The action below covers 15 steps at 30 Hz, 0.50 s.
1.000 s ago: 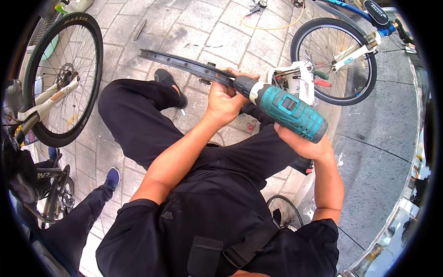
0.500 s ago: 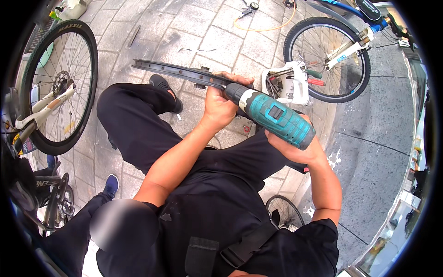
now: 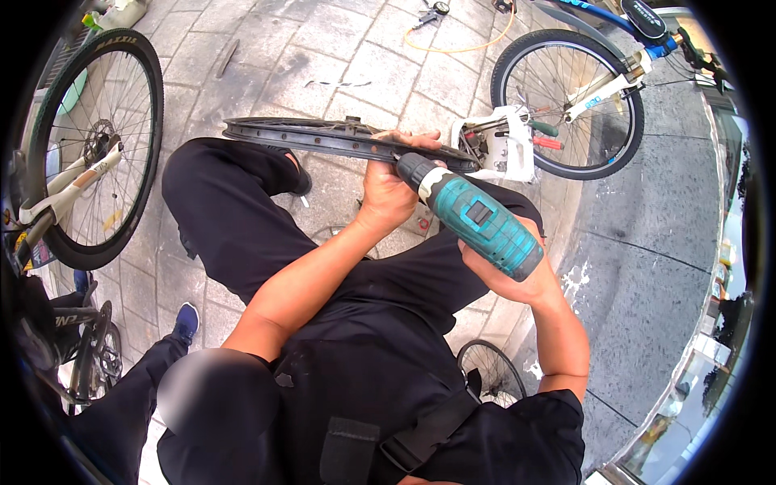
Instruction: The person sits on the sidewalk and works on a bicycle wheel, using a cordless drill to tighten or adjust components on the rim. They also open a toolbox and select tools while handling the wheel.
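Rim (image 3: pixel 311 141) now leveler in left hand (image 3: pixel 390 192)

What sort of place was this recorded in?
Probably an outdoor bicycle repair spot, set up on stone paving. A teal power drill is held up to a wheel rim, a white container with tools in it sits nearby, and a white-forked bicycle stands at left.

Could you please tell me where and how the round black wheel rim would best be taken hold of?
I'd probably pinch the round black wheel rim at its left curve, from the left: that narrow band juts out with no hand on it, while the bare left hand and barrel-shaped teal drill crowd its right half.
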Each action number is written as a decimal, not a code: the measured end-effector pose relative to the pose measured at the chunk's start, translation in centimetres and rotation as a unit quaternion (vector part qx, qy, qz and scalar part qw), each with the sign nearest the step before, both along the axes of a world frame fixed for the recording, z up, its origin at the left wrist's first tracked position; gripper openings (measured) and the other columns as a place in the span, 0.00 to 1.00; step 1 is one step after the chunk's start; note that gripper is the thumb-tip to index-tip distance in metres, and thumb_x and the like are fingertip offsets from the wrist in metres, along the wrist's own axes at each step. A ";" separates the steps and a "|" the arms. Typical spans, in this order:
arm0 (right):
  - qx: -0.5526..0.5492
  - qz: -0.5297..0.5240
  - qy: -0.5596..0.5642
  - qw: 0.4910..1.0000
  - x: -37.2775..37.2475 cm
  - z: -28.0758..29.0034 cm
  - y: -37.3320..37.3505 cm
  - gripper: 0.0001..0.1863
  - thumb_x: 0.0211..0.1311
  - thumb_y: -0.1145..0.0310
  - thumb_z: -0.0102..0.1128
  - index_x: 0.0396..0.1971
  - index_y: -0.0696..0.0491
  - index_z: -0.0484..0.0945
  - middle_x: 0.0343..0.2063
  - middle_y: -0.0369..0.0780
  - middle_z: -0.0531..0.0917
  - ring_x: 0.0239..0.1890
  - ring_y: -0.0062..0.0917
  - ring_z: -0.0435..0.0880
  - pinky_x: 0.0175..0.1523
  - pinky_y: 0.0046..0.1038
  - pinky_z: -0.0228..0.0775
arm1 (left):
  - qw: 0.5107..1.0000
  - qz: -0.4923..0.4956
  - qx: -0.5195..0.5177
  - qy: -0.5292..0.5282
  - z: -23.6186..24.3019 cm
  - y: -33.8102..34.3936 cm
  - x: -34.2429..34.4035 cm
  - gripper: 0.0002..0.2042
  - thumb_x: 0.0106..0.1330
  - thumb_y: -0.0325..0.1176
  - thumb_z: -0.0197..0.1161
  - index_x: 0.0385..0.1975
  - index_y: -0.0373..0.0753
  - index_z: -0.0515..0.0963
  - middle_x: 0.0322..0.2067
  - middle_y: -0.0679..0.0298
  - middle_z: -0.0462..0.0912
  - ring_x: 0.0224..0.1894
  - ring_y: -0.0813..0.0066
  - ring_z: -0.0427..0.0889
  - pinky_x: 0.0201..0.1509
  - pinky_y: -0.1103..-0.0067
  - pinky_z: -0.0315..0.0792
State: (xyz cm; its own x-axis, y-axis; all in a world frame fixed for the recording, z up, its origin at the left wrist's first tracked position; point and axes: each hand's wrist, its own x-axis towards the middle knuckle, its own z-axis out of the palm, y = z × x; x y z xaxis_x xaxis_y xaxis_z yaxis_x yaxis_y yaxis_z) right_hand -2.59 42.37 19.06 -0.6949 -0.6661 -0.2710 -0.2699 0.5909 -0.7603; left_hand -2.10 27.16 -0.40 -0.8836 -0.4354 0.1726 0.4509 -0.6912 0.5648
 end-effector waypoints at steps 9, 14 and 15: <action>0.041 -0.099 -0.060 0.992 2.3 1.4 -0.7 0.11 0.61 0.76 0.68 0.43 0.58 0.83 0.31 0.38 0.86 0.33 0.20 0.83 0.43 0.27 0.77 | 0.998 -0.008 0.038 -0.046 0.2 1.5 0.1 0.11 0.75 0.39 0.62 0.48 0.43 0.71 0.53 0.44 0.84 0.64 0.56 0.77 0.62 0.63 0.69; 0.047 -0.181 -0.111 0.976 2.1 1.8 -0.4 0.09 0.63 0.74 0.68 0.43 0.56 0.84 0.27 0.35 0.83 0.29 0.19 0.79 0.39 0.27 0.75 | 0.986 0.055 -0.154 -0.019 -0.8 2.1 -0.1 0.28 0.60 0.19 0.75 0.53 0.44 0.63 0.52 0.55 0.86 0.66 0.60 0.79 0.77 0.64 0.57; 0.045 -0.185 -0.131 0.973 1.9 2.3 -0.8 0.09 0.65 0.74 0.67 0.44 0.56 0.83 0.29 0.34 0.83 0.30 0.18 0.78 0.39 0.28 0.75 | 0.988 0.051 -0.148 -0.015 -0.8 2.1 -0.2 0.28 0.60 0.19 0.75 0.53 0.44 0.64 0.52 0.55 0.86 0.66 0.60 0.79 0.76 0.64 0.58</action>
